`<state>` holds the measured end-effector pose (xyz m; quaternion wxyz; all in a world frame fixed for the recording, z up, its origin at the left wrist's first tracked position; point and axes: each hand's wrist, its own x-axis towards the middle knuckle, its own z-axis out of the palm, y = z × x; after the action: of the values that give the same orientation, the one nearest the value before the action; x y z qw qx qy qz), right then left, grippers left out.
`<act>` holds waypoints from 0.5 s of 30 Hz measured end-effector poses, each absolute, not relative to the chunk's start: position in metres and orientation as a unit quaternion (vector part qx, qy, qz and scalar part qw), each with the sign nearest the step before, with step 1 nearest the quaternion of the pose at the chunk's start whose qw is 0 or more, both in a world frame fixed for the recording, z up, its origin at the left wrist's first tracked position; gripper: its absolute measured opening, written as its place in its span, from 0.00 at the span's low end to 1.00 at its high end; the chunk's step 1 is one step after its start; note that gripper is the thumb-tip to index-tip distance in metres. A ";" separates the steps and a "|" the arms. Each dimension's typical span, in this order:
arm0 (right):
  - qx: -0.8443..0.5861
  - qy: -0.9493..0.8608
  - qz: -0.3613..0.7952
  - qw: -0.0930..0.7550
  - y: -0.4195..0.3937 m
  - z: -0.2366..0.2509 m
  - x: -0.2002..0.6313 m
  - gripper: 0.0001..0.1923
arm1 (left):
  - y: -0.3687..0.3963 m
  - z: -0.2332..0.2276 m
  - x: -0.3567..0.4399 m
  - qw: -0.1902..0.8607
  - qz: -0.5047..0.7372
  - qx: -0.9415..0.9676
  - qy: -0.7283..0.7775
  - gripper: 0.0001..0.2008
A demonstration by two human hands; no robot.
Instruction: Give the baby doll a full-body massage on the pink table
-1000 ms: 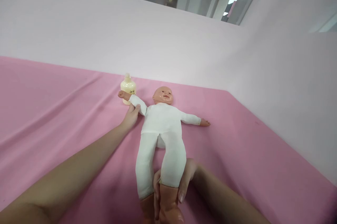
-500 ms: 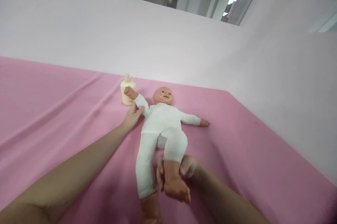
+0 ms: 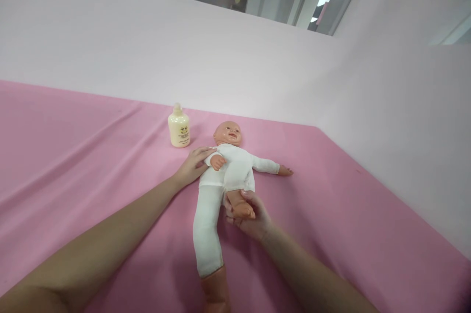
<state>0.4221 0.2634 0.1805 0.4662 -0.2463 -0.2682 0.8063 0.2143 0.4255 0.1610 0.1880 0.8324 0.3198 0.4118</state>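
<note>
We see the baby doll point(image 3: 226, 168) lying face up at frame centre on the pink sheet point(image 3: 91, 166), head toward the top of the frame, dressed in a white bodysuit. Our left hand point(image 3: 193, 166) comes in from the lower left and grips the doll's arm, folding it across the chest; the small doll fist sits just right of our fingertips. Our right hand point(image 3: 248, 215) comes in from the lower right, just below the doll's hips, and is closed around the doll's foot, with that leg bent up against the belly. The doll's other leg lies straight toward the bottom of the frame; its foot is cut off by the bottom edge. The other doll arm stretches out to the right, flat on the sheet. A cream lotion bottle point(image 3: 178, 126) stands upright up and left of the doll's head, apart from both hands; its label print is too small to read. Our right palm is hidden behind the foot.
</note>
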 end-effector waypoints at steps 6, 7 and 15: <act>-0.187 -0.289 0.841 0.417 0.262 0.180 0.424 0.23 | 0.426 0.163 0.215 0.215 0.434 0.818 0.310 0.22; -0.172 -0.297 0.850 0.401 0.261 0.178 0.424 0.25 | 0.427 0.161 0.216 0.231 0.444 0.807 0.314 0.22; -0.072 -0.427 0.886 0.164 0.256 0.170 0.430 0.34 | 0.448 0.137 0.216 0.422 0.544 0.606 0.398 0.20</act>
<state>0.4302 0.2556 0.1698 0.1642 -0.0717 -0.4272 0.8862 0.2161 0.4477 0.1375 0.4224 0.6057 0.3977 0.5445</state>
